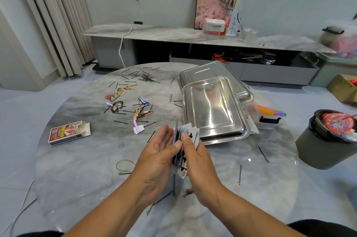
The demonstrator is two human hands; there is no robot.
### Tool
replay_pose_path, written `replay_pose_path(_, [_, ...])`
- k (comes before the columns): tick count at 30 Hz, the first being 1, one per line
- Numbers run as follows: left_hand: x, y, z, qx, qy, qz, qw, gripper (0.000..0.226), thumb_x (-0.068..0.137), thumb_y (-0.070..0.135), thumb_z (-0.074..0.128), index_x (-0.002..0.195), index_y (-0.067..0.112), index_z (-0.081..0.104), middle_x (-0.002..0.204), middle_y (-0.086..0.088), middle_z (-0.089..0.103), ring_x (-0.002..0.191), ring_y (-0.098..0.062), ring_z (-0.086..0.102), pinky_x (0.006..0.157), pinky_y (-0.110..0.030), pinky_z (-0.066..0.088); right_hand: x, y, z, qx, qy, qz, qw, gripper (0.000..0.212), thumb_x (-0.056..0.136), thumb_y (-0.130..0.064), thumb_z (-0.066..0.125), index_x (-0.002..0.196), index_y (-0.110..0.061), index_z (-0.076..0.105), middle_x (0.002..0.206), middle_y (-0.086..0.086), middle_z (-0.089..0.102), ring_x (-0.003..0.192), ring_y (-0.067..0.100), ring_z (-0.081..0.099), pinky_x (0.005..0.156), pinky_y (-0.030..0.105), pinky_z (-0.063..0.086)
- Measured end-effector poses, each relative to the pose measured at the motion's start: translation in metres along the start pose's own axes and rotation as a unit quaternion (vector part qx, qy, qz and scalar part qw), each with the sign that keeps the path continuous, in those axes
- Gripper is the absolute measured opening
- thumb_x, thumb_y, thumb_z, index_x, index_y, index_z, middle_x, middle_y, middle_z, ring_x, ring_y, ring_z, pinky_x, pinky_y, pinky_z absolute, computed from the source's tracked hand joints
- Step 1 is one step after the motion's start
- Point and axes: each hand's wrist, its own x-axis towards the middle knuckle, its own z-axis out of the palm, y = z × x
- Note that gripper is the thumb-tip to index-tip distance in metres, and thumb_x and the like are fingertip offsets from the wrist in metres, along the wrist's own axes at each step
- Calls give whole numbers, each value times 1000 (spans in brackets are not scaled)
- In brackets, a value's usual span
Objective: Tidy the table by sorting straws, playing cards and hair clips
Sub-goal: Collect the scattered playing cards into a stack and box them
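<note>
At frame centre our left hand (160, 151) and right hand (195, 151) clasp the playing cards (186, 136). They seem light and slippery. We judge pinching the long edges safest.

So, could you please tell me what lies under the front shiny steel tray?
The front shiny steel tray rests on a second steel tray behind and a clear bag of coloured straws at right. Whatever else lies beneath is hidden.

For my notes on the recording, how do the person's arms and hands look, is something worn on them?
Both forearms are bare; no sleeves, gloves, watch or rings show on the left hand or right hand. Fingernails are short and unpainted. Dark clothing shows only at the bottom corners.
</note>
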Motion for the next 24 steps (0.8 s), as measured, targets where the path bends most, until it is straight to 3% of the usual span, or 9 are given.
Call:
replay_pose_path(3, [1, 1, -3, -14, -26, -2, 1000, 84, 72, 0, 67, 149, 15, 35, 143, 5, 50, 132, -9, 46, 101, -23, 43, -1, -5, -1, 22, -19, -1, 1000, 23, 98, -40, 52, 115, -34, 66, 108, -16, 72, 103, -4, 65, 81, 14, 50])
replay_pose_path(7, [-1, 3, -3, -23, -57, 0, 998, 78, 74, 0, 66, 146, 15, 39, 129, 9, 61, 120, -3, 57, 84, -14, 52, 3, -9, -4, 35, -15, 9, 999, 21, 95, -34, 61, 112, -28, 70, 107, -6, 74, 103, 9, 69, 92, 34, 54])
replay_pose_path(11, [-3, 7, 0, -59, -74, -1, 996, 62, 83, 5, 59, 142, 14, 43, 132, -1, 62, 119, -12, 60, 93, -21, 51, 5, -11, -7, 33, -7, 4, 999, 15, 92, -27, 66, 106, -26, 72, 100, -2, 75, 96, 14, 71, 76, 31, 59])
replay_pose_path(15, [-5, 13, 2, -143, -85, -33, 986, 41, 96, 16, 44, 134, 7, 53, 125, -14, 65, 116, -22, 63, 96, -30, 51, 5, -11, -7, 38, 5, 4, 999, 18, 93, -27, 65, 109, -23, 71, 101, -2, 75, 96, 14, 71, 85, 38, 59])
replay_pose_path(18, [-6, 15, 3, -180, -87, -42, 979, 41, 96, 18, 40, 131, 3, 55, 124, -17, 65, 115, -24, 64, 96, -33, 51, 4, -12, -7, 55, -6, 10, 998, 17, 94, -26, 63, 109, -23, 70, 100, -2, 75, 94, 14, 72, 78, 35, 60])
replay_pose_path(21, [-6, 14, 4, -135, -90, -31, 986, 40, 102, 14, 31, 135, 6, 52, 127, -14, 64, 119, -23, 61, 101, -35, 49, 3, -12, -7, 55, -10, 8, 998, 18, 94, -27, 63, 111, -24, 69, 100, -2, 75, 92, 12, 72, 70, 28, 59])
replay_pose_path(24, [-5, 10, 3, -54, -70, -3, 996, 42, 101, 8, 36, 141, 12, 46, 130, -7, 63, 121, -20, 60, 103, -36, 43, 3, -12, -6, 42, -5, 0, 999, 19, 92, -26, 65, 110, -25, 70, 100, -2, 75, 94, 13, 72, 76, 30, 60])
